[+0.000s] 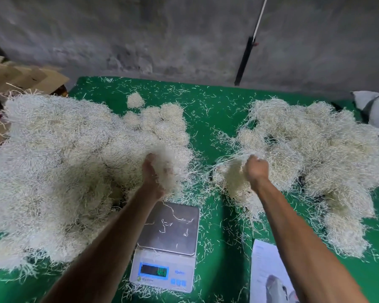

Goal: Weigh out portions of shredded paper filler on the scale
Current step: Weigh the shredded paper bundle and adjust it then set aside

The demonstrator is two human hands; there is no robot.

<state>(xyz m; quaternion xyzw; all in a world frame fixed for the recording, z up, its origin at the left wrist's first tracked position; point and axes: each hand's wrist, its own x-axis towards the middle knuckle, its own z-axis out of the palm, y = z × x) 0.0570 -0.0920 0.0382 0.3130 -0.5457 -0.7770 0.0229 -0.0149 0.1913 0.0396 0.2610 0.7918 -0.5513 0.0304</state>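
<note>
A digital scale [170,231] with a steel platform stands at the near middle of the green table [214,119]; only a few loose strands lie on its platform, and its display is lit. My left hand [151,171] grips a clump of cream shredded paper [169,162] above and beyond the scale, at the edge of the big left heap [53,162]. My right hand [256,168] grips another clump [232,171] beside the right heap [315,145], which looks made of separate bundles.
Cardboard boxes [20,77] stand at the far left. A printed sheet [269,274] lies at the near right under my forearm. A grey bag [374,110] sits at the far right. A dark pole [245,60] leans on the concrete wall. Loose strands litter the table.
</note>
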